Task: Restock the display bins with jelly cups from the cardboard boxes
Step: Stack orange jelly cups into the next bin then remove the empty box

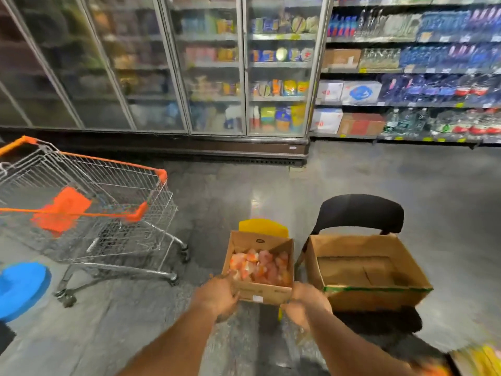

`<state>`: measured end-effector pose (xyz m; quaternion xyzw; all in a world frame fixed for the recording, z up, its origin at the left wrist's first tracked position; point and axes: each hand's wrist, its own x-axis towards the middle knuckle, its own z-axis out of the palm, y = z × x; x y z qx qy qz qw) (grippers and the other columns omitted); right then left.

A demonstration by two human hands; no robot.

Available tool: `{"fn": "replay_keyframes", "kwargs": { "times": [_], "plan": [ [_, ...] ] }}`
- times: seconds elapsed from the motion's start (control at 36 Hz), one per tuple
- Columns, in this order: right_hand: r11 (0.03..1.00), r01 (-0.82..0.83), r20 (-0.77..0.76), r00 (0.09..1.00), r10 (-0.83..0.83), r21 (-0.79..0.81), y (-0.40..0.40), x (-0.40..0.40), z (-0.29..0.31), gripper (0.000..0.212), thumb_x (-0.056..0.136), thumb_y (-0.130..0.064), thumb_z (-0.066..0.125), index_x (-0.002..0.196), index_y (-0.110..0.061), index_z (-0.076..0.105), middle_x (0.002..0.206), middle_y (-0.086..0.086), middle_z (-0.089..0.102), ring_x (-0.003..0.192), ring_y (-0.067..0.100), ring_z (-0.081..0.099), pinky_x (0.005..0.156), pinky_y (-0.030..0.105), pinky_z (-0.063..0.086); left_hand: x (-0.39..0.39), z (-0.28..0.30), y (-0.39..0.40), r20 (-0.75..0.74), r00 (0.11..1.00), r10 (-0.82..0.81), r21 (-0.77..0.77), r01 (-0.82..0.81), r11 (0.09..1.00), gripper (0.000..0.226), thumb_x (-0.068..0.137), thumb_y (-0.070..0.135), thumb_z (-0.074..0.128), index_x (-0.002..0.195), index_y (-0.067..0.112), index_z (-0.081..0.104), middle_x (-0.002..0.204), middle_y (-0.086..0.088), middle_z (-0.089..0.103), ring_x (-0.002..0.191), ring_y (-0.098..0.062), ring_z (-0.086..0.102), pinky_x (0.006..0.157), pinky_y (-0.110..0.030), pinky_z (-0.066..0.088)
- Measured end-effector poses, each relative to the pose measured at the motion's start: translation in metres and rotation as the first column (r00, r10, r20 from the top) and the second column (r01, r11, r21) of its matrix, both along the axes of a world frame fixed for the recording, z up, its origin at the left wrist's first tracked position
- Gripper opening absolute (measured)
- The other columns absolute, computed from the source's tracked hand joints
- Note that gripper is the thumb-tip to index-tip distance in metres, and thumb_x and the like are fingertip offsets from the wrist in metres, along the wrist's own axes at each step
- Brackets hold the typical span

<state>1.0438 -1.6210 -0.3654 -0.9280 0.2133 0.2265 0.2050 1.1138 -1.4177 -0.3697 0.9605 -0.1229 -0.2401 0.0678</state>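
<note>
A small open cardboard box (264, 291) full of orange and pink jelly cups (261, 265) sits low in the middle of the view, over a yellow stool (263, 226). My left hand (217, 297) grips the box's near left corner. My right hand (305, 302) grips its near right corner. To the right, a larger empty cardboard box (371, 291) rests on a black chair (360, 213). No display bin is clearly in view; the frame is motion-blurred.
A wire shopping cart (108, 202) with orange trim stands on the left. A blue round object (21, 286) lies at the far left edge. Glass-door fridges (217, 63) and drink shelves (420, 63) line the back. Grey floor (271, 180) stretches between.
</note>
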Motion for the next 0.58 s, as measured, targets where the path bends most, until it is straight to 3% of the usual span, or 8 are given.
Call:
{"fn": "replay_keyframes", "kwargs": {
  "times": [0.17, 0.28, 0.39, 0.58],
  "plan": [
    [0.998, -0.058, -0.072, 0.996, 0.056, -0.026, -0.012, 0.092, -0.034, 0.027, 0.096, -0.029, 0.052, 0.118, -0.018, 0.062, 0.115, 0.005, 0.068, 0.106, 0.025, 0.066, 0.085, 0.033, 0.052, 0.099, -0.032, -0.012, -0.063, 0.997, -0.050, 0.032, 0.052, 0.998, 0.037, 0.098, 0.048, 0.043, 0.126, 0.028, 0.055, 0.127, -0.007, 0.063, 0.114, -0.029, 0.063, 0.090, -0.038, 0.053],
    [0.997, -0.075, -0.047, 0.996, 0.076, 0.022, -0.025, 0.153, -0.074, 0.032, 0.100, -0.030, 0.047, 0.129, -0.021, 0.058, 0.127, 0.006, 0.062, 0.113, 0.026, 0.061, 0.088, 0.034, 0.049, 0.152, -0.074, -0.029, -0.058, 0.996, -0.065, 0.009, 0.065, 0.998, 0.039, 0.100, 0.042, 0.045, 0.133, 0.022, 0.053, 0.129, -0.008, 0.059, 0.118, -0.027, 0.057, 0.094, -0.035, 0.047],
    [0.997, 0.024, -0.078, 0.997, -0.018, 0.080, -0.039, 0.208, -0.122, 0.062, 0.099, -0.058, 0.044, 0.153, -0.029, 0.034, 0.154, 0.007, 0.038, 0.134, 0.031, 0.045, 0.107, 0.041, 0.040, 0.199, -0.133, -0.050, -0.074, 0.996, -0.040, -0.016, 0.039, 0.999, 0.045, 0.097, 0.050, 0.050, 0.133, 0.023, 0.054, 0.127, -0.003, 0.058, 0.114, -0.021, 0.055, 0.098, -0.038, 0.050],
    [0.996, 0.056, -0.198, 0.979, -0.042, 0.066, -0.055, 0.268, -0.242, 0.058, 0.099, -0.051, 0.042, 0.150, -0.024, 0.033, 0.149, 0.004, 0.038, 0.135, 0.029, 0.038, 0.110, 0.043, 0.039, 0.265, -0.254, -0.076, -0.197, 0.977, -0.085, 0.025, 0.091, 0.996, 0.054, 0.097, 0.046, 0.053, 0.142, 0.019, 0.045, 0.137, -0.004, 0.048, 0.127, -0.025, 0.044, 0.107, -0.041, 0.044]
  ]
}}
